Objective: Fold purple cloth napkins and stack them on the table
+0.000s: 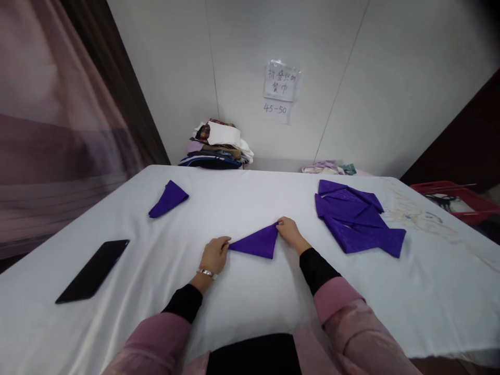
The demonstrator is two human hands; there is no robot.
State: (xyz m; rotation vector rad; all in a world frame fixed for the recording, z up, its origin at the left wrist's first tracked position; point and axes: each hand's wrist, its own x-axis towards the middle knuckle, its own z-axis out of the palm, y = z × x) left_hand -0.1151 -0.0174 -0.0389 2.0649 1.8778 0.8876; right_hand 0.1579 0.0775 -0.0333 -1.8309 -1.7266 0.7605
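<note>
A purple cloth napkin, folded into a narrow triangle, lies on the white tablecloth in front of me. Its pointed left tip is pinched by my left hand, which has a silver watch or bracelet on the wrist. At the napkin's upper right corner, my right hand grips the edge between thumb and fingers. Another folded purple napkin rests farther back on the left. To the right is a loose pile of purple napkins, overlapping one another.
A black tablet-like slab lies at the left. Behind the table's far edge are a stack of folded clothes and more fabric. A red basket stands beyond the right edge. Paper signs hang on the wall.
</note>
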